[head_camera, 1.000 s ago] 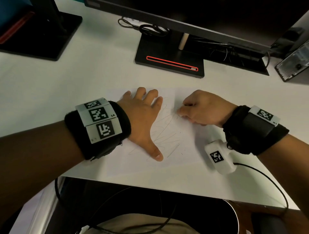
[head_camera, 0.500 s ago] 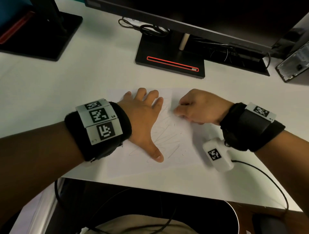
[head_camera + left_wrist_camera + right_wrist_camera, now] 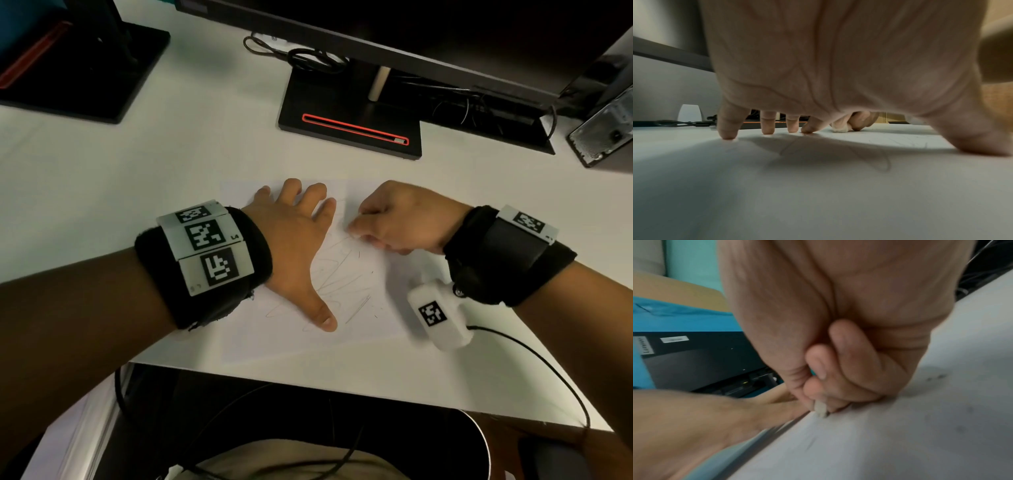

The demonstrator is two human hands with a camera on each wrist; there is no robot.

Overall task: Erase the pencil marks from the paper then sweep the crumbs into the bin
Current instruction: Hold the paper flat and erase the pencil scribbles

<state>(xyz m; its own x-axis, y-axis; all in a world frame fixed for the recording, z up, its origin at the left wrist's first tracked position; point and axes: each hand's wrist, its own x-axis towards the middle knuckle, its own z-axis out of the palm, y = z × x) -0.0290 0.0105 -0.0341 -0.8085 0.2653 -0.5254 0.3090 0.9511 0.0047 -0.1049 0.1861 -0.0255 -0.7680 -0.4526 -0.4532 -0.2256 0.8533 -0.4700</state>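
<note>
A white sheet of paper point(image 3: 359, 329) with grey pencil scribbles point(image 3: 339, 277) lies on the white desk near its front edge. My left hand point(image 3: 294, 246) lies flat on the paper's left half, fingers spread, thumb pressing near the lower scribbles; the left wrist view shows its fingertips point(image 3: 727, 134) on the sheet. My right hand point(image 3: 394, 219) is curled and pinches a small white eraser point(image 3: 820, 408), its tip on the paper by the upper scribbles. The eraser point(image 3: 840, 129) also shows past my left fingers. Dark crumbs point(image 3: 935, 378) dot the paper.
A monitor stand with a red slot point(image 3: 352, 130) sits behind the paper, another black stand point(image 3: 85, 68) at the far left. Cables point(image 3: 308, 58) lie at the back. A dark bin point(image 3: 342, 442) sits below the desk's front edge. A black box point(image 3: 606, 133) stands at right.
My right hand with the eraser has slid left and slightly away across the upper scribbles, toward my left fingers. The left hand has stayed pressed on the paper.
</note>
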